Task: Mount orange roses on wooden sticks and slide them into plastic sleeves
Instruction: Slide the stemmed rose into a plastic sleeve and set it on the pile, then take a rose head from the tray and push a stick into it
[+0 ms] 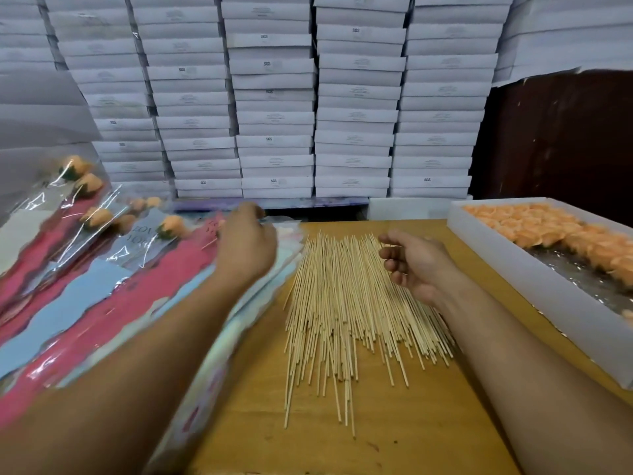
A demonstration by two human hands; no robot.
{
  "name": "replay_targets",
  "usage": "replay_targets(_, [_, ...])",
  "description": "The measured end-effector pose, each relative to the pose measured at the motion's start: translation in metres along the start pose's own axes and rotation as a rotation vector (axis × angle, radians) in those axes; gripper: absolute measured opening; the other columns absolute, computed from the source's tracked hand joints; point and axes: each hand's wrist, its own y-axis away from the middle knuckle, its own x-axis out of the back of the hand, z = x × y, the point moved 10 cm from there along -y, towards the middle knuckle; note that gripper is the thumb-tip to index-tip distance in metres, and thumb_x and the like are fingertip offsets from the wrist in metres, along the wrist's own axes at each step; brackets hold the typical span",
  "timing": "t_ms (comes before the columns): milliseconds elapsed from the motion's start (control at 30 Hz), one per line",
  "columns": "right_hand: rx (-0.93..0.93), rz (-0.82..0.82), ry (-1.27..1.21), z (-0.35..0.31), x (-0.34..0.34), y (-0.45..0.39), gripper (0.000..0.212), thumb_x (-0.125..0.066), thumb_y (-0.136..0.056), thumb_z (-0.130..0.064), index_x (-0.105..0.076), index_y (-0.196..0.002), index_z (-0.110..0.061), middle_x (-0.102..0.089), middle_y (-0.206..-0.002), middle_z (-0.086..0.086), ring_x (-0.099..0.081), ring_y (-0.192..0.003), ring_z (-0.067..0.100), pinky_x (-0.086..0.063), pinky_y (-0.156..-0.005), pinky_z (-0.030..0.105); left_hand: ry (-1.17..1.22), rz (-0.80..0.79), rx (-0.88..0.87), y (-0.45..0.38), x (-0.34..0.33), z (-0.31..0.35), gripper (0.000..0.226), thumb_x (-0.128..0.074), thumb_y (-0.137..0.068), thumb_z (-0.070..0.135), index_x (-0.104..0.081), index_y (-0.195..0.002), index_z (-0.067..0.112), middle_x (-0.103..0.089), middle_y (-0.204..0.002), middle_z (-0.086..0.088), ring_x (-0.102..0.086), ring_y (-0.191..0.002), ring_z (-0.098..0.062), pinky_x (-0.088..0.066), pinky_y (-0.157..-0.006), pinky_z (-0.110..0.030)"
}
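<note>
Reaching out over the far left of the table, the left hand [245, 243] is blurred, its back toward the camera and its fingers hidden beyond the knuckles, so whether it pinches anything cannot be told; a thin stick and a smear of orange show just beside it. The right hand [412, 265] hovers above the wooden sticks [342, 303], fingers loosely curled and holding nothing. Those sticks lie fanned in a loose heap on the wooden table [411, 423] between the two forearms. Left of them sits a stack of pink and blue plastic sleeves [102, 303], and farther left lie finished sleeved roses [97, 216]. Along the right edge stands a white tray [534, 286] with loose orange roses [548, 228] filling its far end. Stacked white boxes [274, 97] rise behind the table.
</note>
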Motion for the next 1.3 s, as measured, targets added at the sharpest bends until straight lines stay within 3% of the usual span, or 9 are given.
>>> replay_targets(200, [-0.031, 0.006, 0.047, 0.004, 0.001, -0.002, 0.016, -0.065, -0.094, -0.022, -0.071, -0.102, -0.010, -0.068, -0.062, -0.001, -0.053, -0.046, 0.008, -0.038, -0.038, 0.020, -0.082, -0.242, 0.014, 0.040, -0.097, 0.055, 0.028, -0.048, -0.098, 0.029, -0.056, -0.117, 0.010, -0.063, -0.118, -0.014, -0.057, -0.110, -0.034, -0.049, -0.092, -0.043])
replay_targets(333, [-0.020, 0.015, 0.076, 0.003, 0.001, -0.004, 0.014, -0.064, -0.094, -0.022, -0.071, -0.101, -0.011, -0.069, -0.061, -0.002, -0.053, -0.044, 0.007, -0.038, -0.039, 0.020, -0.176, -0.217, -0.069, 0.047, -0.112, 0.063, 0.026, -0.049, -0.099, 0.031, -0.057, -0.113, 0.012, -0.064, -0.112, -0.011, -0.058, -0.102, -0.031, -0.046, -0.081, -0.039])
replay_targets(567, [0.026, 0.006, 0.165, 0.005, 0.001, -0.006, 0.014, -0.061, -0.098, -0.022, -0.069, -0.105, -0.013, -0.069, -0.061, -0.002, -0.054, -0.044, 0.007, -0.039, -0.040, 0.021, -0.144, -0.166, -0.091, 0.054, -0.111, 0.052, 0.028, -0.052, -0.097, 0.037, -0.057, -0.110, 0.012, -0.064, -0.109, -0.010, -0.059, -0.100, -0.031, -0.047, -0.081, -0.040])
replay_targets(733, [0.172, 0.039, 0.463, -0.004, -0.004, -0.002, 0.017, -0.059, -0.099, -0.028, -0.066, -0.112, -0.019, -0.071, -0.072, -0.002, -0.056, -0.049, 0.005, -0.043, -0.048, 0.023, -0.128, -0.207, -0.064, 0.055, -0.113, 0.047, 0.031, -0.053, -0.096, 0.040, -0.057, -0.112, 0.014, -0.065, -0.106, -0.008, -0.061, -0.095, -0.028, -0.050, -0.079, -0.040])
replay_targets(900, [0.263, 0.185, 0.675, -0.036, 0.018, -0.005, 0.036, -0.060, -0.097, -0.032, -0.060, -0.131, -0.020, -0.069, -0.110, 0.000, -0.065, -0.086, 0.010, -0.052, -0.073, 0.032, -0.124, -0.233, -0.048, 0.054, -0.115, 0.041, 0.032, -0.052, -0.097, 0.040, -0.057, -0.114, 0.013, -0.067, -0.103, -0.008, -0.062, -0.095, -0.028, -0.052, -0.081, -0.042])
replay_targets(1000, [0.286, 0.326, 0.905, -0.077, 0.057, -0.009, 0.038, -0.061, -0.092, -0.029, -0.064, -0.127, -0.014, -0.068, -0.117, 0.002, -0.065, -0.100, 0.023, -0.053, -0.083, 0.037, -0.127, -0.242, -0.032, 0.053, -0.115, 0.039, 0.033, -0.052, -0.097, 0.041, -0.059, -0.113, 0.013, -0.067, -0.104, -0.008, -0.062, -0.095, -0.029, -0.053, -0.084, -0.044])
replay_targets(1133, [0.133, 0.493, 1.349, -0.113, 0.138, -0.010, 0.020, -0.060, -0.087, -0.023, -0.064, -0.100, -0.009, -0.065, -0.087, 0.008, -0.062, -0.074, 0.027, -0.047, -0.061, 0.032, -0.126, -0.241, -0.032, 0.051, -0.115, 0.039, 0.034, -0.052, -0.097, 0.042, -0.060, -0.113, 0.013, -0.067, -0.105, -0.009, -0.063, -0.095, -0.030, -0.053, -0.085, -0.045])
replay_targets(1200, [0.006, 0.542, 1.507, -0.119, 0.181, -0.007, 0.020, -0.066, -0.084, -0.025, -0.062, -0.095, -0.009, -0.063, -0.082, 0.008, -0.063, -0.072, 0.027, -0.050, -0.062, 0.033, -0.127, -0.248, -0.033, 0.051, -0.116, 0.039, 0.036, -0.052, -0.097, 0.042, -0.060, -0.116, 0.012, -0.067, -0.107, -0.009, -0.063, -0.098, -0.030, -0.053, -0.086, -0.045])
replay_targets(1300, [-0.184, 0.463, 1.625, -0.110, 0.229, -0.002, 0.026, -0.077, -0.084, -0.028, -0.067, -0.091, -0.006, -0.069, -0.081, 0.010, -0.069, -0.070, 0.026, -0.061, -0.068, 0.037, -0.125, -0.258, -0.032, 0.052, -0.117, 0.040, 0.036, -0.053, -0.097, 0.041, -0.059, -0.118, 0.011, -0.067, -0.108, -0.010, -0.062, -0.098, -0.030, -0.053, -0.085, -0.045])
